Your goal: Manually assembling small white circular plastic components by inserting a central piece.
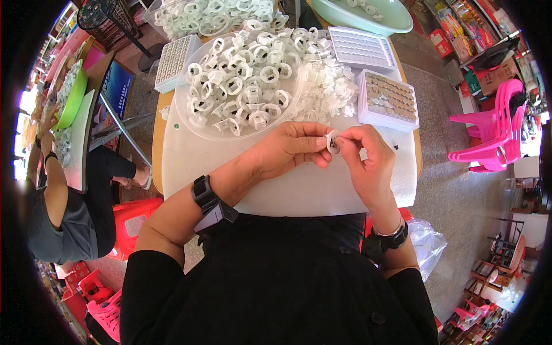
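Note:
In front of me, over the near part of the white tabletop, a small white round plastic part with a dark spot in its middle is tilted on edge. My left hand pinches it from the left between thumb and fingers. From the right, my right hand has thumb and forefinger closed at its edge; whether they also hold a smaller piece is hidden. Just beyond my hands lie a heap of white ring-shaped plastic parts on a round clear tray and a pile of translucent small plastic pieces.
Trays with rows of small metallic pieces stand at the right, below a white ridged tray. Another tray stack is far left. A pale green basin sits behind. At left, another person works by a green bowl. Pink chairs stand right.

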Motion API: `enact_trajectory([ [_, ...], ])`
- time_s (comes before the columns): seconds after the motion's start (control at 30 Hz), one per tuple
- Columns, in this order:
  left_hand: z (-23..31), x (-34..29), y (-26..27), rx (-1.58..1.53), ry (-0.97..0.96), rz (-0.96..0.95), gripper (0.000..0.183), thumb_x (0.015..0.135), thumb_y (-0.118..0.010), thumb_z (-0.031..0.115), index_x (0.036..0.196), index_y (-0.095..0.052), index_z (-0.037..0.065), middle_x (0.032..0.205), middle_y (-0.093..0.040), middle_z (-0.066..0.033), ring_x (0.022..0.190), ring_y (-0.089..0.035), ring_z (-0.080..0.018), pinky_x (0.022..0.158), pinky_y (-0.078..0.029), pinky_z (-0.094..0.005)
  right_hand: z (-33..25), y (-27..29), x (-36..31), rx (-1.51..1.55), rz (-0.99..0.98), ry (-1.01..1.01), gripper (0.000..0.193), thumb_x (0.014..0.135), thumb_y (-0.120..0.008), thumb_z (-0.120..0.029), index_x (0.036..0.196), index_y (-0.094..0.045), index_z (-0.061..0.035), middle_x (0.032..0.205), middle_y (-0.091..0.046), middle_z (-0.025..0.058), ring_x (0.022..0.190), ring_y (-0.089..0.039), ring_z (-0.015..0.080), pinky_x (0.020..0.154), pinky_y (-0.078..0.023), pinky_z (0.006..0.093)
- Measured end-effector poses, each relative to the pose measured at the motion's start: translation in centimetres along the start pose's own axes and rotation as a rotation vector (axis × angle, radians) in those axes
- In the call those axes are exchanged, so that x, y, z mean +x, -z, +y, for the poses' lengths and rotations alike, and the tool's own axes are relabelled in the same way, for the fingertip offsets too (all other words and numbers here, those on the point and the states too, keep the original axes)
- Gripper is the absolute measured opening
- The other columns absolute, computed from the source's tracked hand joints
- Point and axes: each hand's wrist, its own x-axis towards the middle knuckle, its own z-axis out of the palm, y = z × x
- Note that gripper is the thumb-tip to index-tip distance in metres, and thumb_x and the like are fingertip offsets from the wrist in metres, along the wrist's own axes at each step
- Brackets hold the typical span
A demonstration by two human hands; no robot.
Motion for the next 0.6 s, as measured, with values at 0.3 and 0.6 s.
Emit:
enact_trajectory([
  [0.3, 0.19, -0.02, -0.02, 0.000, -0.008, 0.031, 0.029, 0.093, -0.055, 0.013, 0.117, -0.054, -0.002, 0.102, -0.062, -0.0061, 0.085, -0.061, -0.0125, 0.076, -0.051, -0.0257, -0.05, -0.19, 0.02, -0.032, 0.005, 0.061, 0.009, 0.082, -0.062, 0.002, 0.090, -0.061, -0.0017, 0.079, -0.060, 0.0080, 0.064, -0.059, 0.0173, 0.055, -0.046, 0.0271],
  [0.6, -0.21, 0.07, 0.03, 0.049, -0.018, 0.035, 0.031, 0.093, -0.056, 0.012, 0.120, -0.054, -0.002, 0.103, -0.063, -0.0055, 0.086, -0.061, -0.0123, 0.077, -0.051, -0.0268, -0.14, -0.05, -0.12, 0.020, -0.044, -0.046, 0.009, 0.083, -0.060, 0.002, 0.091, -0.062, 0.0000, 0.082, -0.059, 0.0078, 0.069, -0.059, 0.0162, 0.060, -0.047, 0.0264],
])
